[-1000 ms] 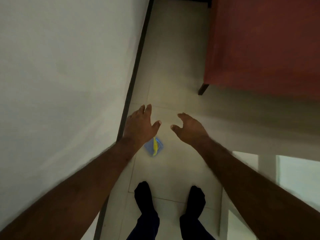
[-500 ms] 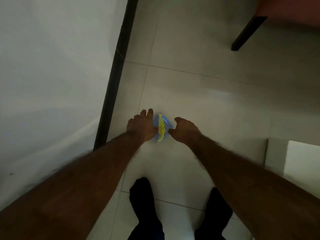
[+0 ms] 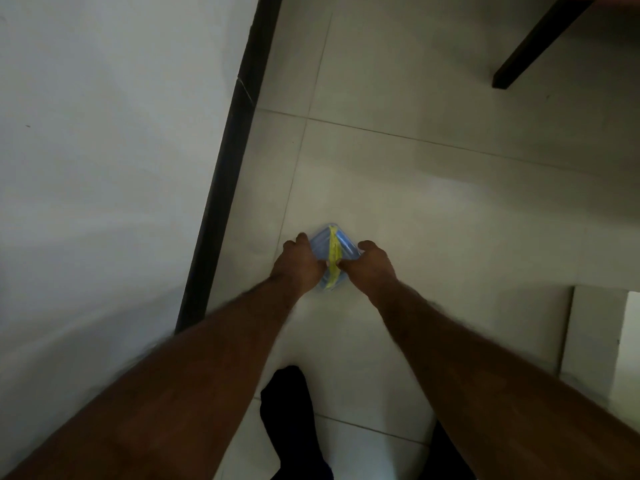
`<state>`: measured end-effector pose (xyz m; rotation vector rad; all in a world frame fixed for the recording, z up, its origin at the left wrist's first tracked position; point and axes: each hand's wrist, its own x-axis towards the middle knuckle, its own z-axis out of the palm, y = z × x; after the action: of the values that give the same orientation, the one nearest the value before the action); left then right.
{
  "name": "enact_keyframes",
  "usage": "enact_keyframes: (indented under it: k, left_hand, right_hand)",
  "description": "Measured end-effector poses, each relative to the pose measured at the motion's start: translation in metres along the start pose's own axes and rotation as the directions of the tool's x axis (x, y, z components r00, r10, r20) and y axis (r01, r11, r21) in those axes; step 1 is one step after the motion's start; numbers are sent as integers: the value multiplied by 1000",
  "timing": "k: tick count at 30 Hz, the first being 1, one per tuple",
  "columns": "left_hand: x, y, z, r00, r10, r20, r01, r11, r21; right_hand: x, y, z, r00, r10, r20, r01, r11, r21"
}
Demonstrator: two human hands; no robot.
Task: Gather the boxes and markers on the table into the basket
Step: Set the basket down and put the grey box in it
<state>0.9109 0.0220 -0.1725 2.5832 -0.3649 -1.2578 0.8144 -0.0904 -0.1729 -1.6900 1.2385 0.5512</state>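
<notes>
A pale wall (image 3: 104, 150) is filling the left side of the view, and a dark baseboard strip (image 3: 228, 168) is running along its foot down to the tiled floor (image 3: 433, 202).

The person is bending low, both bare forearms reaching down and forward toward the tiles. The left hand (image 3: 299, 266) is curling its fingers around the left edge of a small blue box (image 3: 327, 244) with a yellow band (image 3: 334, 258) running down its middle. The box is sitting low over the floor, not far from the baseboard, right between the two hands; whether it is resting on the tiles or just lifted off them cannot be told. Its far corner is pointing away from the person, and the near end is peeking out below the knuckles.

The right hand (image 3: 372, 266) is gripping the box's right edge, its fingers bent over it and its thumb side lying close to the yellow band. The two hands are almost meeting over the middle of the box.

Below the arms, the person's dark feet (image 3: 287, 403) are standing on the tiles.

At the upper right, a dark furniture leg (image 3: 533, 46) is slanting down to the floor, well apart from the hands. At the right edge, a pale panel (image 3: 627, 351) is catching brighter light.
</notes>
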Motion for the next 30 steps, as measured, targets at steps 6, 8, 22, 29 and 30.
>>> enact_keyframes:
  k: [6, 8, 22, 29, 30]
  left_hand:
    - [-9, 11, -19, 997, -78, 10, 78, 997, -22]
    - [-20, 17, -34, 999, -48, 25, 49, 997, -51]
    - [-215, 223, -240, 962, 199, -185, -247, 924, -292]
    - [-379, 359, -377, 873, 366, -322, -465, 823, -327]
    - [-404, 378, -395, 849, 405, -339, -505, 810, -299]
  right_hand:
    - [-4, -5, -17, 998, 53, -21, -47, 976, 212]
    - [-17, -10, -32, 998, 56, -16, -49, 954, 296]
    - [-231, -148, -297, 962, -176, -210, 255, 853, 456]
    - [-408, -229, -461, 889, -338, -309, 452, 760, 467]
    - [-436, -237, -483, 868, -355, -347, 486, 750, 449]
